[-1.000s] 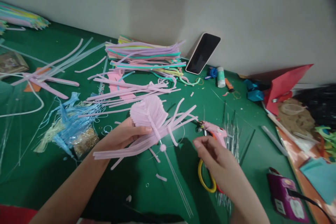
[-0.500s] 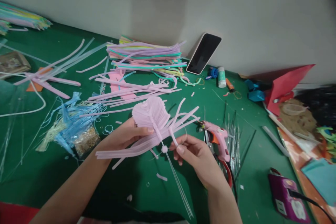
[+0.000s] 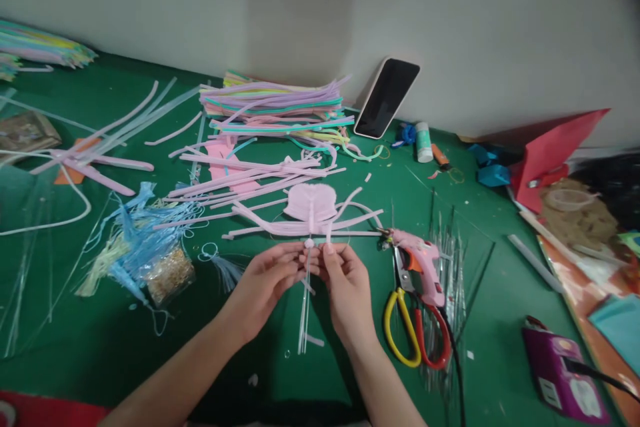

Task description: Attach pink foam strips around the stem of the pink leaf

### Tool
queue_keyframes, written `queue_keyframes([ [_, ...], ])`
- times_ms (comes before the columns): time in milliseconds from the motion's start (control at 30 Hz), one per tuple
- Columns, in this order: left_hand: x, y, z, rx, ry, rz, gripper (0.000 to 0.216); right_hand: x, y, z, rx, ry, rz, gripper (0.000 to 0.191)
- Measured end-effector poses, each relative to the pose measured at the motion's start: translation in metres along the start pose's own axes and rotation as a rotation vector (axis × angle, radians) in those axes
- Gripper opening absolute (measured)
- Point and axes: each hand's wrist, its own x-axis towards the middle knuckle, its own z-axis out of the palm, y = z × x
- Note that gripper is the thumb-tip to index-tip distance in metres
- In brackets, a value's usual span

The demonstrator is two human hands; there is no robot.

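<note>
A pale pink pipe-cleaner piece (image 3: 312, 203) is held upright before me, with a fan-shaped top and long loose pipe-cleaner ends spreading to both sides. Below it sit a small fuzzy ball (image 3: 309, 243) and several thin clear stems (image 3: 303, 320) hanging down. My left hand (image 3: 267, 280) is closed, its fingertips pinching the piece just by the ball. From the other side, my right hand (image 3: 347, 287) pinches it too, thumb against a downward-bent pipe-cleaner end (image 3: 329, 233). The fingers partly hide the stems' upper part.
To the right lie a pink glue gun (image 3: 423, 263), yellow-and-red-handled scissors (image 3: 410, 330) and thin wires (image 3: 453, 267). Pipe-cleaner bundles (image 3: 275, 103) and a leaning phone (image 3: 387, 99) are at the back. Blue tassels (image 3: 135, 233) and a bag of beads (image 3: 170, 273) lie left.
The piece has turned from tilted to upright. My left hand has shifted from the fan-shaped part down to the ball, and my right hand has moved slightly left, closer to it.
</note>
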Motion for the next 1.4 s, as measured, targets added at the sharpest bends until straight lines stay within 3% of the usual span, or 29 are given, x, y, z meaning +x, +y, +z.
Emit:
queue_keyframes([
  [133, -0.005, -0.001, 0.004, 0.049, -0.014, 0.046, 0.017, -0.001, 0.008, 0.0, -0.122, -0.018, -0.034, 0.026],
  [333, 0.003, -0.001, 0.016, 0.099, 0.123, 0.086, 0.019, -0.003, 0.004, 0.001, -0.267, -0.034, -0.062, 0.027],
  [600, 0.002, -0.001, 0.019, 0.037, 0.181, 0.081, 0.027, -0.004, 0.01, 0.004, -0.36, -0.014, -0.142, 0.027],
  [933, 0.001, -0.004, 0.015, -0.003, 0.167, 0.079, 0.024, -0.005, 0.008, 0.006, -0.22, -0.016, -0.09, 0.029],
  [1100, 0.001, -0.004, 0.008, -0.021, 0.099, 0.066, 0.02, -0.002, 0.005, 0.005, -0.082, -0.047, -0.043, 0.027],
  [1267, 0.003, -0.004, 0.008, -0.022, 0.031, 0.046, 0.027, -0.003, 0.004, -0.004, -0.121, -0.11, 0.05, 0.035],
  [1333, 0.004, -0.004, 0.009, -0.011, 0.056, 0.07, 0.024, -0.006, 0.001, -0.011, -0.202, -0.054, 0.065, 0.04],
  [1400, 0.004, -0.005, 0.009, 0.008, 0.075, 0.09, 0.023, -0.009, -0.003, -0.018, -0.395, 0.098, -0.054, 0.037],
])
